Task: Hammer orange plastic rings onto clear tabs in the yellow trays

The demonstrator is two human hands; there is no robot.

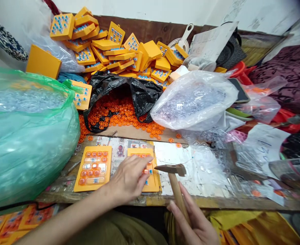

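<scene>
My left hand lies over a yellow keypad-like panel on the workbench, fingers stretched and thumb apart. Orange round caps and some blue switches show around its fingertips; the rest of that panel is hidden beneath the hand. In my right hand is a hammer, gripped by its wooden handle near the bench's front edge. Its metal head is raised just right of the panel. A second yellow panel, fitted with orange caps and clear covers, lies flat to the left.
Yellow panels with blue switches are heaped at the back. Orange caps spill from a black bag. Bags of clear pieces stand either side: a green bag left, a white bag right. Loose clear parts lie right.
</scene>
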